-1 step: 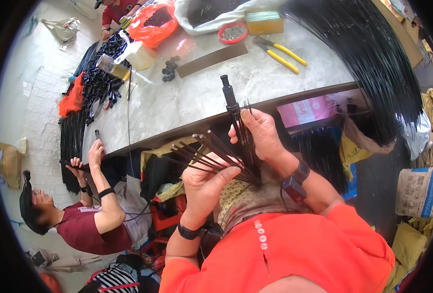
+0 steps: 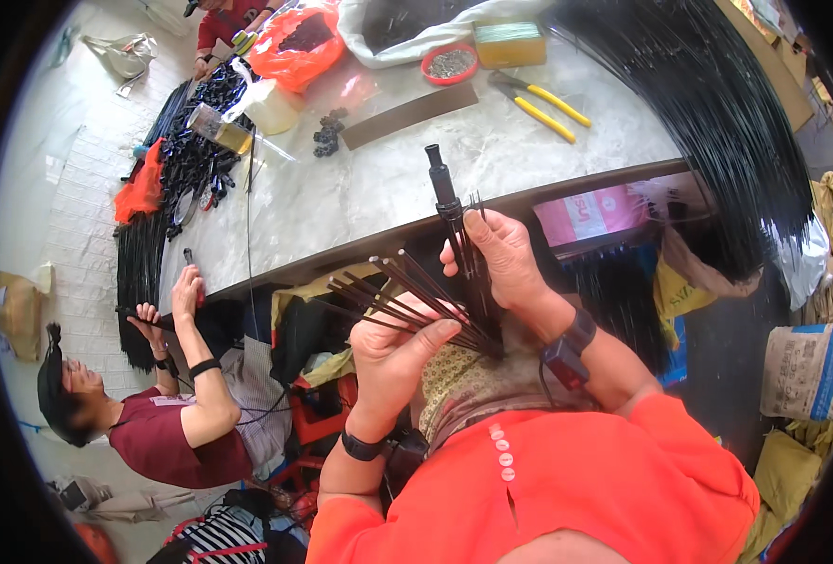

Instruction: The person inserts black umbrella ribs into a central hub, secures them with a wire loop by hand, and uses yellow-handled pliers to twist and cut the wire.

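A folded black umbrella frame (image 2: 476, 282) stands upright in front of me, its thin ribs gathered around a dark shaft. A ridged black tube-like fitting (image 2: 444, 183) tops it. My right hand (image 2: 505, 256) is closed around the frame just below this fitting, thumb pressing on the thin ribs. Lower and to the left, my left hand (image 2: 405, 343) pinches a fan of black rib ends (image 2: 384, 299), whose tips spread up and left past the thumb. The lower ends meet in a dark bunch above my lap, where details are hidden.
The pale worktable (image 2: 388, 179) holds yellow-handled pliers (image 2: 543, 105), a brown strip (image 2: 407, 117), a red dish of small metal parts (image 2: 449, 64) and a large bundle of black rods (image 2: 708, 113). Left, a co-worker (image 2: 167, 423) handles black parts; a second person (image 2: 224, 28) is at the far end.
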A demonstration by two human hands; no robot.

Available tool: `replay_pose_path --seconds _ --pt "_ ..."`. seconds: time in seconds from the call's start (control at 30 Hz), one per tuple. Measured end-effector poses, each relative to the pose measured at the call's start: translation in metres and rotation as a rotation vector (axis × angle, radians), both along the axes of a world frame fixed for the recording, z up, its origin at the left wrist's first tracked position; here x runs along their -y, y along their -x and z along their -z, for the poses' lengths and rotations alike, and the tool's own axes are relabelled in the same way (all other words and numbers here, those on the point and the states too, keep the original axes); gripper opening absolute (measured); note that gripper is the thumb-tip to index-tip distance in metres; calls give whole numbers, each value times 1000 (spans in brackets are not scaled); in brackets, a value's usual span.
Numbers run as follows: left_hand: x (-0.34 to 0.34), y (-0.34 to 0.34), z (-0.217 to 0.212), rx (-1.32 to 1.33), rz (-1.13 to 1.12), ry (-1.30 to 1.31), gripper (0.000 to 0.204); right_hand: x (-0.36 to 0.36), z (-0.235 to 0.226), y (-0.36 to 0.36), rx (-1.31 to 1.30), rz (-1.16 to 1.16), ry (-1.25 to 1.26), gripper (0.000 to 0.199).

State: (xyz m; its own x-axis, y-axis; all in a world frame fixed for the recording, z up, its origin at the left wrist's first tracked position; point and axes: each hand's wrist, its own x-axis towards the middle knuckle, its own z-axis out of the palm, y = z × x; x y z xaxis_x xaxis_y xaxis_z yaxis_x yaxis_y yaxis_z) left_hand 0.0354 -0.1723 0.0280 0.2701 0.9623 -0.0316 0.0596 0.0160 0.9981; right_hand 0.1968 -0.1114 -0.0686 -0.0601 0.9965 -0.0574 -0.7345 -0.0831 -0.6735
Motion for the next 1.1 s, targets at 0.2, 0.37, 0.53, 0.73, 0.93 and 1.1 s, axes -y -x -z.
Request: replay_pose_path --seconds 0.2,0.37,0.53,0.73,0.93,1.1 --pt "6 7 7 114 -9 -74 11 8 -4 5 50 -27 -36 30" --pt "11 6 1 171 -85 -39 11 16 -9 11 61 -40 -38 27" --pt "15 13 9 189 -117 -95 15 24 -18 19 90 -65 -66 26" --pt "15 3 14 224 -262 -100 17 31 -25 27 -15 -123 -77 24" --pt "14 5 3 114 -280 -80 16 29 -28 25 11 -116 -76 23" --pt "11 8 6 32 -284 -157 14 27 -24 27 21 -111 -78 24"
